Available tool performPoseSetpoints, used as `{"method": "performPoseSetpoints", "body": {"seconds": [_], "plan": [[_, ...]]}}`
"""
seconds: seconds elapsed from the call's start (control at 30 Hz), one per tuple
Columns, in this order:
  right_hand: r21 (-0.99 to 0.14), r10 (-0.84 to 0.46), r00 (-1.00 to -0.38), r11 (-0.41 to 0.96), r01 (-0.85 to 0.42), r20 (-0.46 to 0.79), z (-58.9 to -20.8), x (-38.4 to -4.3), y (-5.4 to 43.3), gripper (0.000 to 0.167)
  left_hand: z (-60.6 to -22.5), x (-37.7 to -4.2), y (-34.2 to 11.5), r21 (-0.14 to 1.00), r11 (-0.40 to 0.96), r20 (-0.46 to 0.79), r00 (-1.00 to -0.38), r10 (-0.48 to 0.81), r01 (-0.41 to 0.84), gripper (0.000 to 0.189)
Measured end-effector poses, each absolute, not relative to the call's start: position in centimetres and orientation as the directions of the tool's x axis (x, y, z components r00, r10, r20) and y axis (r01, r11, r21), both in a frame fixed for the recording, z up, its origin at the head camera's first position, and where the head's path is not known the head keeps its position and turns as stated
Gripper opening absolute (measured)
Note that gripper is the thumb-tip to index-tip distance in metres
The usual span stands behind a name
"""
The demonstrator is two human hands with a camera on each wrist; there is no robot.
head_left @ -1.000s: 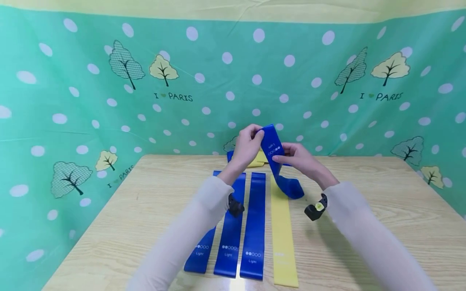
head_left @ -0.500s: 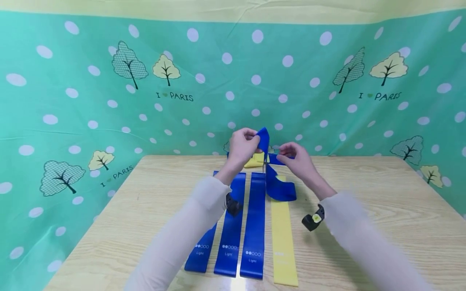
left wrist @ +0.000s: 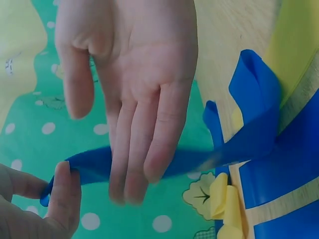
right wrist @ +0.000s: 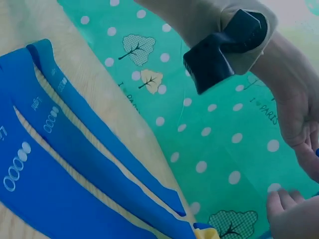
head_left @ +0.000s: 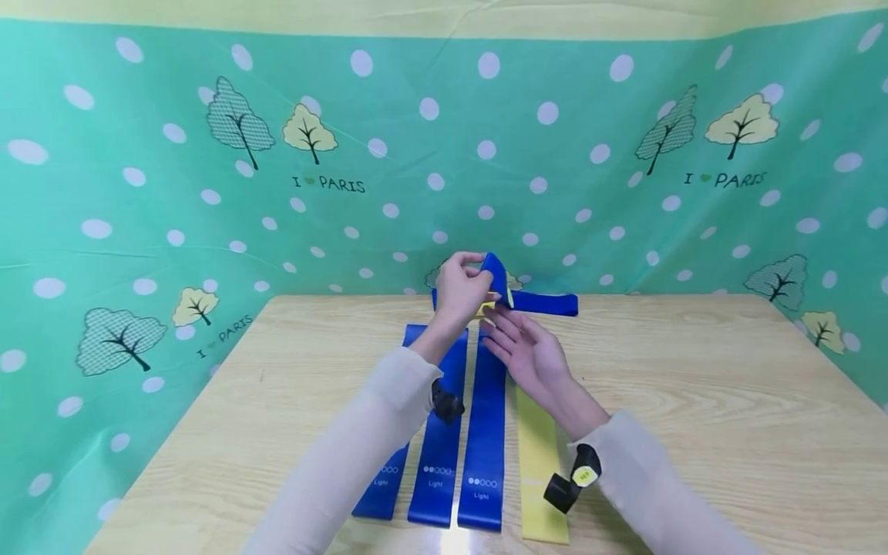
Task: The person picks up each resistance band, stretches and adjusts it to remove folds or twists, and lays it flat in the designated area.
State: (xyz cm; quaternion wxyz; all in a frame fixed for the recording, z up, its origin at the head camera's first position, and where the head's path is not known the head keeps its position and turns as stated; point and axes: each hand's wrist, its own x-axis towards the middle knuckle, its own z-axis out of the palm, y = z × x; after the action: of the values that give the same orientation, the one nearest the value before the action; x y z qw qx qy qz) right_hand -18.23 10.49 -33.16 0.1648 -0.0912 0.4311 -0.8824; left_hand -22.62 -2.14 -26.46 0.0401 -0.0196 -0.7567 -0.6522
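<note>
My left hand [head_left: 461,289] pinches one end of a blue resistance band [head_left: 496,276], held up above the back of the table. In the left wrist view, the band [left wrist: 92,167] runs from those fingertips past my right hand to a loop [left wrist: 254,94] near the tabletop. My right hand [head_left: 530,354] has its palm turned up and fingers extended. The fingers cross in front of the band in the left wrist view; whether they touch it I cannot tell. In the right wrist view, only part of my right hand [right wrist: 296,214] shows, below the left hand [right wrist: 299,117].
Several flat bands lie lengthwise on the wooden table [head_left: 694,401]: blue ones marked "Light" [head_left: 483,432] and a yellow one [head_left: 539,462]. Behind them lie another blue band [head_left: 548,303] and a folded yellow band [left wrist: 227,199]. A green dotted curtain [head_left: 388,154] hangs at the back.
My right hand let go of the blue band, then turned palm up and moved left beneath the left hand. The left hand lowered slightly, still pinching the band's end.
</note>
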Motion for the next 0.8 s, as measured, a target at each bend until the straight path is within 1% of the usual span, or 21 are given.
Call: {"method": "performPoseSetpoints", "body": {"seconds": [0.1,0.2,0.27,0.33,0.43,0.5,0.6,0.63,0.73,0.8], "plan": [[-0.752,-0.305,-0.952,-0.633,0.184,0.024,-33.3,-18.4,10.8,0.053,-26.8,-22.6,-2.2,0.995,0.084,0.053,-0.998,-0.027,0.051,0.038],[-0.715,-0.279,-0.960,-0.678,0.171,0.035,-33.2,-18.9,11.2,0.055,-27.3,-22.3,-2.2,1.000,-0.009,0.007,-1.000,-0.003,0.007,0.039],[-0.689,-0.278,-0.960,-0.704,0.175,0.041,-33.1,-19.3,11.6,0.056,-27.7,-22.0,-2.1,0.999,-0.040,-0.019,-1.000,0.016,-0.020,0.039],[-0.679,-0.276,-0.961,-0.712,0.178,0.037,-32.9,-19.8,11.9,0.056,-28.2,-21.6,-1.9,0.998,-0.032,-0.044,-0.998,0.041,-0.045,0.039],[-0.680,-0.254,-0.967,-0.706,0.197,-0.016,-32.5,-20.3,12.5,0.054,-29.0,-21.0,-1.6,0.997,0.012,-0.075,-0.996,0.057,-0.074,0.041],[-0.691,-0.228,-0.971,-0.691,0.210,-0.068,-32.2,-20.5,12.9,0.047,-29.6,-20.6,-1.4,0.994,0.040,-0.100,-0.993,0.070,-0.097,0.042],[-0.690,-0.174,-0.975,-0.690,0.220,-0.138,-31.9,-20.9,13.4,0.024,-30.3,-20.1,-1.3,0.991,0.058,-0.126,-0.989,0.080,-0.121,0.041],[-0.694,-0.160,-0.976,-0.686,0.218,-0.148,-31.8,-21.0,13.6,0.019,-30.4,-20.0,-1.2,0.990,0.066,-0.133,-0.987,0.087,-0.128,0.041],[-0.688,-0.133,-0.976,-0.692,0.216,-0.173,-31.7,-21.2,13.9,0.018,-31.0,-19.7,-1.0,0.986,0.079,-0.152,-0.984,0.097,-0.144,0.040],[-0.706,-0.118,-0.974,-0.673,0.221,-0.193,-31.5,-21.2,14.1,0.013,-31.3,-19.4,-0.8,0.986,0.083,-0.156,-0.982,0.106,-0.148,0.038]]}}
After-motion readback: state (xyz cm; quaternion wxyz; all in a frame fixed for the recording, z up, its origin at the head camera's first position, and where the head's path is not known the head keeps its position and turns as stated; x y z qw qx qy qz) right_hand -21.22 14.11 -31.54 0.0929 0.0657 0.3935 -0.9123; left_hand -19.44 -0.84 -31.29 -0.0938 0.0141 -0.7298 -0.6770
